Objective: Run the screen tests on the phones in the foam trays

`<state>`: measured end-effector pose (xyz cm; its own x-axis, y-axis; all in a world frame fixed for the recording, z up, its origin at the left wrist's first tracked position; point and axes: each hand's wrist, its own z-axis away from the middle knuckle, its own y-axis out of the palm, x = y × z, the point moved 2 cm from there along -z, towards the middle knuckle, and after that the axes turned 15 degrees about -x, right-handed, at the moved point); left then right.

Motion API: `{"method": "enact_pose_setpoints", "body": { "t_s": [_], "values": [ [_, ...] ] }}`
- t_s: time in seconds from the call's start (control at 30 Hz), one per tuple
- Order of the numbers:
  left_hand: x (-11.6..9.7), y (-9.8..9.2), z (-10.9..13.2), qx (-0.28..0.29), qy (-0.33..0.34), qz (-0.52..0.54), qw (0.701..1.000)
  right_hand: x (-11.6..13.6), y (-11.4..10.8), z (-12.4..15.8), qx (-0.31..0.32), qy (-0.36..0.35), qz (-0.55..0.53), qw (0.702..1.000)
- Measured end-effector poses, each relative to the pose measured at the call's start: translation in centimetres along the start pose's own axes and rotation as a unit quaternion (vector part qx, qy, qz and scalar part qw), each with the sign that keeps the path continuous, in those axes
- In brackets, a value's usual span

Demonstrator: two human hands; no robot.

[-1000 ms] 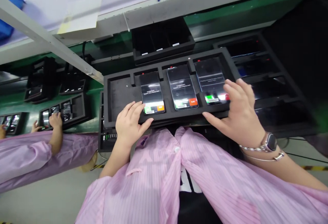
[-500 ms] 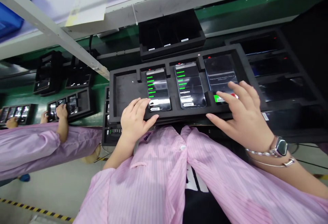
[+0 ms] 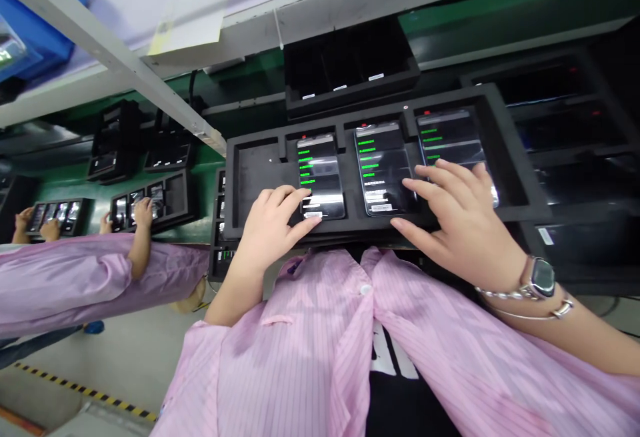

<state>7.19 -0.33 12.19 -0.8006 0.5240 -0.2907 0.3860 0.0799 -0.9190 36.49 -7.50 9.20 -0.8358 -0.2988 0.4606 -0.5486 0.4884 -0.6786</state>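
Note:
Three smartphones lie face up in a black foam tray (image 3: 260,187), screens lit with lines of green and white text. My left hand (image 3: 275,227) is open at the left smartphone (image 3: 327,170), index fingertip at its lower left edge. The middle smartphone (image 3: 383,163) shows fully except at its right edge. My right hand (image 3: 457,220) is open, fingers spread over the lower part of the right smartphone (image 3: 450,133), with its index fingertip beside the middle one. That hand hides much of the right screen. The tray's leftmost slot holds no phone.
Behind the tray stands a black box (image 3: 350,67) with dark phones. More dark phones sit in a tray (image 3: 565,120) on the right. At left, a co-worker's hand (image 3: 143,212) touches another phone tray (image 3: 175,200). A white metal post (image 3: 125,63) slants across the upper left.
The right phone's screen has switched from a message with green and red buttons to lines of green text. My right hand has shifted left toward the middle phone. The view has shifted slightly.

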Motion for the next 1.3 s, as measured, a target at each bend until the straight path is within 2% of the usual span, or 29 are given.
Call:
{"method": "enact_pose_setpoints", "body": {
  "t_s": [0.17,0.33,0.43,0.6,0.8,1.03,1.17,1.3],
  "values": [
    [0.6,0.3,-2.4,0.056,-0.013,-0.035,0.998,-0.9,0.3,-0.8,0.044,0.008,0.074,0.996],
    [1.3,0.9,-4.2,0.060,-0.069,-0.034,0.995,-1.7,1.3,-2.1,0.019,0.023,0.068,0.997],
    [1.6,1.0,-4.0,0.036,-0.077,0.000,0.996,-1.4,1.1,-2.3,0.017,0.029,0.039,0.999],
    [1.8,0.9,-2.9,-0.003,-0.069,0.063,0.996,0.8,0.5,-2.3,-0.001,0.011,0.026,1.000],
    [1.8,0.9,-3.0,-0.015,-0.050,0.071,0.996,2.3,2.8,-1.5,-0.010,-0.077,0.056,0.995],
    [2.1,0.8,-3.7,-0.009,-0.052,0.035,0.998,2.5,3.7,-2.0,0.023,-0.078,0.083,0.993],
    [2.3,0.8,-4.0,-0.003,-0.051,0.018,0.999,2.4,2.8,-2.4,0.046,-0.067,0.072,0.994],
    [2.7,1.0,-4.0,-0.010,-0.069,0.043,0.997,0.3,0.1,-1.6,0.008,-0.015,0.051,0.999]
  ]
}}
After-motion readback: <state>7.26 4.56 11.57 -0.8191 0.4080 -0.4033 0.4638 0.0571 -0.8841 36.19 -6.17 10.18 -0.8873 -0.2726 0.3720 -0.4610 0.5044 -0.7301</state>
